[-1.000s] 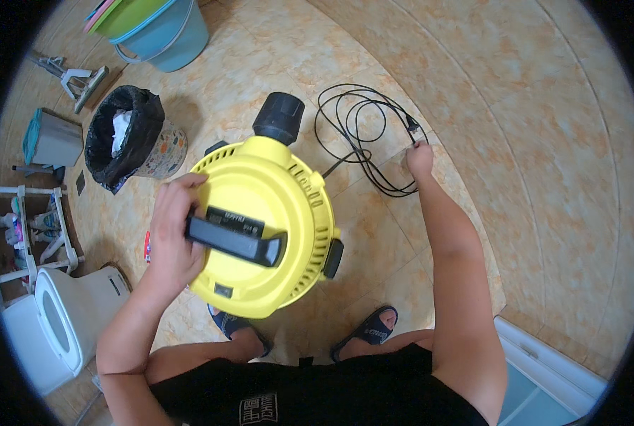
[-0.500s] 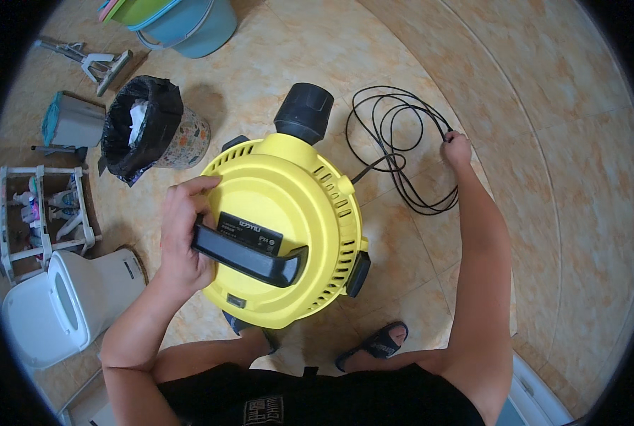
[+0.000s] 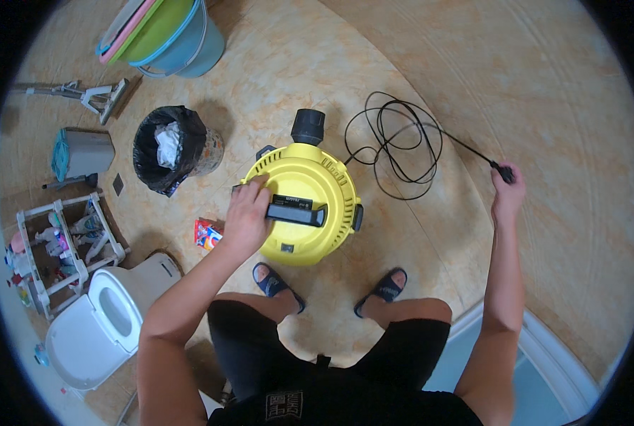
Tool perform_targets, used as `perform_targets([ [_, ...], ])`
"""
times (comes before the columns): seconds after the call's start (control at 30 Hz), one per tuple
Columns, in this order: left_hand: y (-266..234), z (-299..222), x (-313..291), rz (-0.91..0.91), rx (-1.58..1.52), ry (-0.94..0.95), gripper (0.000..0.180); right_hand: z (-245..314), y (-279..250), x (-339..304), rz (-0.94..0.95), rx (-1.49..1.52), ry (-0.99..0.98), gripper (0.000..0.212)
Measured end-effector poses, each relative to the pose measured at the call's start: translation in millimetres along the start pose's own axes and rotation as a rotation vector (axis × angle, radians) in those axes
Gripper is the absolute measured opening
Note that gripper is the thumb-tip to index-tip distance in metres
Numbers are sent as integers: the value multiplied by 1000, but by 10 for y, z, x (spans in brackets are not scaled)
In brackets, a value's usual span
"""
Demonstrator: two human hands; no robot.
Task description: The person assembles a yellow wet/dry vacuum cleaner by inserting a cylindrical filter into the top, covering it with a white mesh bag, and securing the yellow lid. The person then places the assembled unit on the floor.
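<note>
While standing on the tiled floor [image 3: 473,85] between two sandalled feet: yellow vacuum canister [image 3: 304,202], left hand [image 3: 246,216] clasped round its black handle [image 3: 296,213]. Black cord [image 3: 402,142] coiled just beside; plug [image 3: 505,172] pinched in raised right hand [image 3: 507,195]. Lined bin [image 3: 171,149] near.

Lined trash bin [image 3: 169,149], stacked buckets [image 3: 166,32], toilet [image 3: 100,328], mop [image 3: 83,94].

- The left hand [image 3: 244,216] reaches forward and down on a nearly straight arm, palm down, fingers curled in a closed grip.
- The right hand [image 3: 507,193] stretches out to the right on a straight arm, fist closed, raised away from the body.
- Both forearms are bare.
</note>
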State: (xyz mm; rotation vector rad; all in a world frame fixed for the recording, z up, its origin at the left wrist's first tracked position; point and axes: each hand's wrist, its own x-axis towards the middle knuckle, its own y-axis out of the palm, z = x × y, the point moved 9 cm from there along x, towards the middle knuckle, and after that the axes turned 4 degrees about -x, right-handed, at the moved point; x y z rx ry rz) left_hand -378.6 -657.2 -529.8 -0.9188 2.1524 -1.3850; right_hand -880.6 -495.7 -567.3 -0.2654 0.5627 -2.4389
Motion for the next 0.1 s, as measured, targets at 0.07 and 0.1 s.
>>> perform_targets([
  [0.07, 4, 12, -105, 146, 10, -61, 47, 434, -533, -345, -85, 102, 9, 21],
  [0.1, -10, -1, -124, 170, 20, -84, 48, 728, -808, -503, -143, 110, 7, 22],
])
